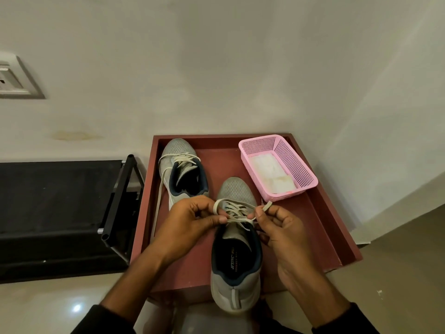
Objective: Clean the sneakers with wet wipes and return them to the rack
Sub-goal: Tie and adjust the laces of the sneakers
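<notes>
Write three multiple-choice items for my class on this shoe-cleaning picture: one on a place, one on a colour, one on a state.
1. Where is the basket?
A. at the tray's far right corner
B. on the black rack
C. on the floor

2. What colour is the basket?
A. blue
B. pink
C. green

3. What are both hands doing?
A. wiping a sole
B. resting flat
C. pinching the near sneaker's laces

Answers:
1 A: it sits inside the red tray, beside the wall.
2 B: its mesh walls are pink.
3 C: the left hand and right hand each pinch a lace over the near sneaker.
</notes>
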